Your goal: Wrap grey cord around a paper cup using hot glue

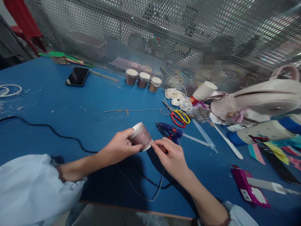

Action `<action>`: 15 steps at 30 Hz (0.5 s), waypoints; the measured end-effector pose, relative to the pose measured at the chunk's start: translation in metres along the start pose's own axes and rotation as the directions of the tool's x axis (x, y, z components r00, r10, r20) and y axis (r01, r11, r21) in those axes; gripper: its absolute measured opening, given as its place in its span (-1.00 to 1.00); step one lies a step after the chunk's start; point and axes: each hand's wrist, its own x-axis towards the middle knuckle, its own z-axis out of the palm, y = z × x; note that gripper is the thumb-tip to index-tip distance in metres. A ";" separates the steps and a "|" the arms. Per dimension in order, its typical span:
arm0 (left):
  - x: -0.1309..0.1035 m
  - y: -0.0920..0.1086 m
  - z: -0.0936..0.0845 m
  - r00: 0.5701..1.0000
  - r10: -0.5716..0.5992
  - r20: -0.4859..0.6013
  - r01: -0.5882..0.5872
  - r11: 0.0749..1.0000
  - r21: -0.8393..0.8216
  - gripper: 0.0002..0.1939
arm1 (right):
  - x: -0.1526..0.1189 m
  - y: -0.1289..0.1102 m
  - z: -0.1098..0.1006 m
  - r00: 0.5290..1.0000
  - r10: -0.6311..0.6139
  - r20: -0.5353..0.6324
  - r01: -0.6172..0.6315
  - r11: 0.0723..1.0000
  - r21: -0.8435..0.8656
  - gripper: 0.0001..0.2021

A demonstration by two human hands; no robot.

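Cup point(141, 137) – likely light, crushable, best cradled around its wall – gripped in left hand point(120, 145), with right hand point(171, 154) pinched closed at base.

Glossy black phone point(77, 76), perforated metal mesh point(113, 31), paper cups point(204, 91) (matt white).

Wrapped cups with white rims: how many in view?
4: the held cup in the left hand; left cup, middle cup and right cup in a row by the metal mesh.
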 end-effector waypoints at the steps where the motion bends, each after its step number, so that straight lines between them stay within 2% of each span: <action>1: 0.000 0.001 0.000 1.000 -0.002 -0.001 0.002 1.000 -0.001 -0.81 | 0.000 0.000 0.000 1.000 0.001 0.004 -0.001 1.000 -0.003 -0.83; 10: -0.001 0.003 -0.001 1.000 0.020 -0.015 -0.019 1.000 0.022 -0.81 | 0.004 0.000 -0.002 1.000 -0.012 -0.023 0.012 1.000 -0.027 -0.84; 15: 0.001 -0.003 0.000 0.998 0.056 0.020 -0.056 0.998 0.021 -0.82 | 0.001 -0.001 -0.001 0.999 -0.016 -0.034 0.016 1.000 -0.024 -0.85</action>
